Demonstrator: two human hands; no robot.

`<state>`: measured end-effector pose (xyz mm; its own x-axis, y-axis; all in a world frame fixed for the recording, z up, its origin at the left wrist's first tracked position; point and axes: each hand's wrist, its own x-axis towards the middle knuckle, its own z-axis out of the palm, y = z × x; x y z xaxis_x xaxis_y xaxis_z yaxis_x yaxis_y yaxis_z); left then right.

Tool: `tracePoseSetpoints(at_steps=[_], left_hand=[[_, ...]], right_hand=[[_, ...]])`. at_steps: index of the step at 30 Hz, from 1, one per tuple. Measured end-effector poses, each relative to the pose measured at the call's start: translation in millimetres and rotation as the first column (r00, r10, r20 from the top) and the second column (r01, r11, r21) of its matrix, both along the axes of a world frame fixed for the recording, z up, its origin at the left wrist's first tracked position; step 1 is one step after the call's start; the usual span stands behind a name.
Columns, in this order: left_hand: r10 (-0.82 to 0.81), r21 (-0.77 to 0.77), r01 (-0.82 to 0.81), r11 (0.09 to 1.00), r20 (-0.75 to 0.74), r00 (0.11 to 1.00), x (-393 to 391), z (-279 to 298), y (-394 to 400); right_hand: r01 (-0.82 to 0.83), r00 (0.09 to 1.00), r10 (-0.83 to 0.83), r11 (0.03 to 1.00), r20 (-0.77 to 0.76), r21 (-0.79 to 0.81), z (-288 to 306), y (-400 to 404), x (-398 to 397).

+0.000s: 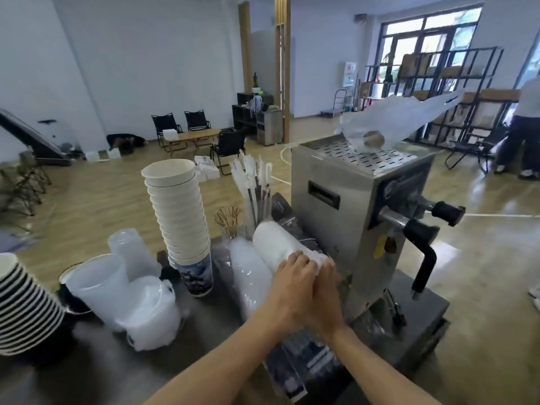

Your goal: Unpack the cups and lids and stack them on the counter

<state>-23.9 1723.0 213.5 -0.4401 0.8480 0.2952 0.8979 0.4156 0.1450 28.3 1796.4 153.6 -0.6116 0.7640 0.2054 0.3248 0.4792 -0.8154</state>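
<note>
Both my hands meet on a roll of white lids in clear plastic wrap (273, 244), which lies tilted on the counter beside the steel machine. My left hand (292, 280) grips the near end of the roll. My right hand (328, 296) presses against it from the right, fingers closed on the wrap. A tall stack of white paper cups (178, 211) with a printed bottom cup stands upright left of the roll. A second wrapped sleeve of clear lids (248, 276) lies just left of my hands. Frosted plastic cups (99, 285) and a bag of clear lids (152, 314) sit further left.
A steel machine (359, 200) with black handles stands close on the right, a loose plastic bag (403, 118) on top. Wrapped straws (254, 182) and stirrers stand behind the roll. A striped cup stack (20, 305) is at the left edge. A person stands far right.
</note>
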Motion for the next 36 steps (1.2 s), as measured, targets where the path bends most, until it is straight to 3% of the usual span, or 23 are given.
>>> tracePoseSetpoints(at_steps=[3,7,10,17,21,25,28,36], left_hand=[[0.006,-0.001,-0.006,1.0,0.075,0.997,-5,-4,5],[0.007,0.079,-0.021,0.997,0.179,0.984,0,14,-2],[0.007,0.041,-0.018,0.999,0.261,0.965,2,19,-8],[0.034,0.083,-0.05,0.995,0.19,0.981,-1,24,-25],[0.037,0.129,-0.06,0.99,0.17,0.985,-5,39,-39],[0.091,0.183,-0.118,0.976,0.148,0.985,-9,55,-77],[0.171,0.234,-0.204,0.951,0.152,0.973,-13,60,-136],[0.457,0.249,-0.474,0.844,0.127,0.88,-29,54,-326]], right_hand=[[-0.039,0.993,0.037,0.999,0.114,0.018,-7,7,-1],[-0.192,0.944,0.098,0.94,0.315,0.283,-3,17,10],[-0.254,0.925,0.16,0.935,0.344,0.248,11,23,19],[-0.309,0.932,0.18,0.848,0.314,0.431,56,40,37],[-0.199,0.978,0.133,0.821,0.161,0.536,93,33,28],[-0.225,0.969,0.24,0.772,0.055,0.595,117,-11,4],[-0.284,0.925,0.379,0.731,-0.023,0.621,119,-63,-12],[-0.573,0.723,0.689,0.57,0.037,0.589,89,-233,-72]])
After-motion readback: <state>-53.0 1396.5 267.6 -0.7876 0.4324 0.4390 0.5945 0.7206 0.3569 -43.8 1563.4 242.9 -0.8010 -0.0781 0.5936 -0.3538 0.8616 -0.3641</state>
